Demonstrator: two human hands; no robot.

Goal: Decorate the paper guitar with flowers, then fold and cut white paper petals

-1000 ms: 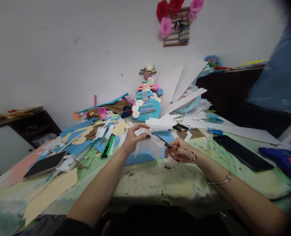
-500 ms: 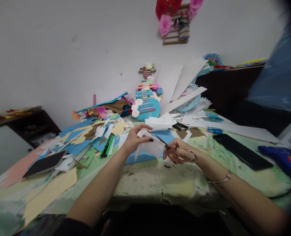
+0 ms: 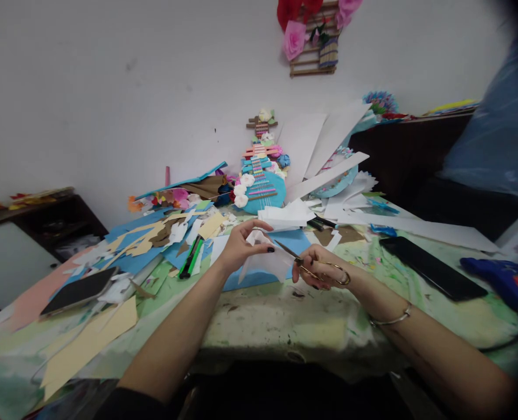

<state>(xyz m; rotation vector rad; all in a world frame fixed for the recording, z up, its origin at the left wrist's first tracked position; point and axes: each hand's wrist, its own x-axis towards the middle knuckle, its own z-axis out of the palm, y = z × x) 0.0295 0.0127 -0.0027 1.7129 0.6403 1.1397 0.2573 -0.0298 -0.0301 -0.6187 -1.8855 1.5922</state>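
My left hand (image 3: 241, 245) pinches a folded piece of white paper (image 3: 268, 262) and holds it up over the table's middle. Gold-handled scissors (image 3: 311, 268) are gripped in my right hand (image 3: 322, 267), fingers through the loops. Their blades point up and left and meet the paper's right edge. Under the paper lies a blue sheet (image 3: 263, 274) on the paint-stained table (image 3: 285, 321).
Paper scraps, a green marker (image 3: 192, 256) and a dark phone (image 3: 77, 290) lie to the left. Another dark phone (image 3: 429, 268) and a blue glue gun (image 3: 504, 280) lie to the right. A blue paper guitar (image 3: 261, 181) and white sheets lean against the back wall.
The scissors' blades have slid further up and left into the white paper. My left hand has shifted the paper slightly; both hands stay in about the same place.
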